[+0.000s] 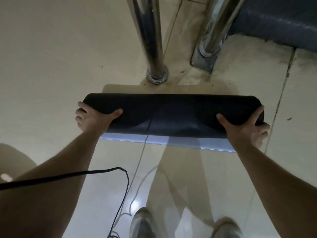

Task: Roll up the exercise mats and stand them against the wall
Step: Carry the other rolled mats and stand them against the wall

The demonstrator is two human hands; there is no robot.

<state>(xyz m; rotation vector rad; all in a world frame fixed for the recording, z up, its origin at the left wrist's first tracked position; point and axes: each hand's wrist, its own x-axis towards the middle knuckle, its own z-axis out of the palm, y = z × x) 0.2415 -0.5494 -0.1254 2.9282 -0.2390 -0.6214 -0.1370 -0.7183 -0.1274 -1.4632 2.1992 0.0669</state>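
A dark rolled exercise mat (171, 114) lies crosswise in front of me, held just above the glossy floor. My left hand (92, 117) grips its left end, thumb on top and fingers wrapped around the far side. At the right end my right hand (247, 127) holds it the same way. A pale strip (168, 140) shows under the roll's near edge; I cannot tell whether it is the mat's loose end or a reflection.
A chrome post (152, 48) is bolted to the floor just beyond the roll, with a second post (214, 31) on a grey base to its right. A dark rolled object (281, 23) lies at the far right. A black cord (68, 176) crosses the lower left. My shoes (142, 224) stand below.
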